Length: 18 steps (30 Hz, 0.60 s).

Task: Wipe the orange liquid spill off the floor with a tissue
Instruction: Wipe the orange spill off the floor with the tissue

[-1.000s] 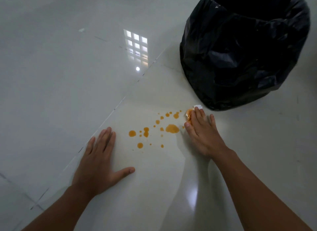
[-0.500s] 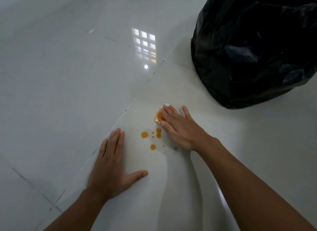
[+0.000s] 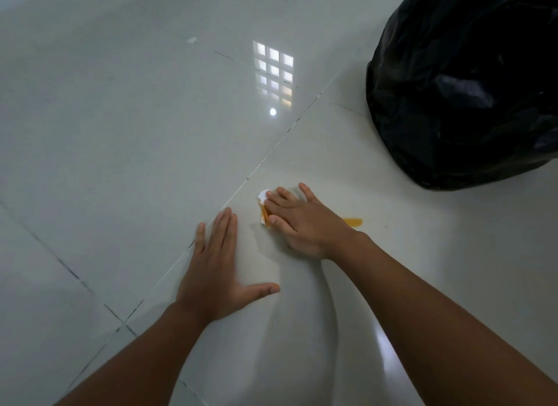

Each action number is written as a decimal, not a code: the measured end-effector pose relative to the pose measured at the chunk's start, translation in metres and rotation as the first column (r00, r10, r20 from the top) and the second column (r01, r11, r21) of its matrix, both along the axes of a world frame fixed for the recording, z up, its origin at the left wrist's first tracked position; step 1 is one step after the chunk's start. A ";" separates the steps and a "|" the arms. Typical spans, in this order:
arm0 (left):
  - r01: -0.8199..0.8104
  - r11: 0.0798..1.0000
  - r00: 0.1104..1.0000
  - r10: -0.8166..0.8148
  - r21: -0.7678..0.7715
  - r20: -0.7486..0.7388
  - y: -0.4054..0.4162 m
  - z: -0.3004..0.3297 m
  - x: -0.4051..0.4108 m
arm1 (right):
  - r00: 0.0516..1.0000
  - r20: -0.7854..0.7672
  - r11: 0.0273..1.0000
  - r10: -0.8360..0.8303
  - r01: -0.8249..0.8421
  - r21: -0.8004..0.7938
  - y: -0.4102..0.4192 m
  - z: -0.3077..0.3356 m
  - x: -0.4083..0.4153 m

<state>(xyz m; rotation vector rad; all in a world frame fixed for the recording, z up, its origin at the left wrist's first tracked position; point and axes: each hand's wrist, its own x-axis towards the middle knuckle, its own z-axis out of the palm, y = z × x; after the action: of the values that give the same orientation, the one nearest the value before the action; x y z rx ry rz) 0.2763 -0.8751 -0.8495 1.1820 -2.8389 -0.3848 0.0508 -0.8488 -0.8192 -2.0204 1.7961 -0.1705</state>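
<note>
My right hand (image 3: 299, 221) lies flat on the glossy pale floor (image 3: 120, 134), pressing a white tissue (image 3: 263, 206) stained orange; only the tissue's left edge shows past my fingertips. One orange streak of the spill (image 3: 354, 221) remains visible just right of my right wrist. A faint wet smear marks the floor below the tissue. My left hand (image 3: 219, 269) rests flat on the floor to the left, fingers together and thumb spread, holding nothing.
A large black rubbish bag (image 3: 465, 88) stands at the upper right, close to the spill. Dark tile joints cross the floor diagonally. A window's reflection (image 3: 274, 70) shines on the tiles beyond my hands.
My right hand has slid the tissue leftwards across the orange drops, which are gone from view; an orange streak now shows behind the wrist. My left hand stays planted.
</note>
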 end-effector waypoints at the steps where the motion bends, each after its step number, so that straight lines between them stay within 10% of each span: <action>1: -0.004 1.000 1.000 0.004 0.002 -0.005 0.001 0.002 0.003 | 1.000 0.002 1.000 0.025 -0.024 -0.004 -0.002 0.003 0.006; 18: 0.067 0.998 0.993 -0.068 0.015 0.098 0.002 0.004 0.013 | 0.988 -0.090 0.991 0.125 -0.129 -0.046 0.061 -0.005 0.026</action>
<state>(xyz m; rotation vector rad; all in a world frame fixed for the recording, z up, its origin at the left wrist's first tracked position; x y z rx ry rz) 0.2891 -0.8731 -0.8452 1.1398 -2.9709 -0.3563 0.0770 -0.7873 -0.8239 -2.2028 1.7233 -0.0923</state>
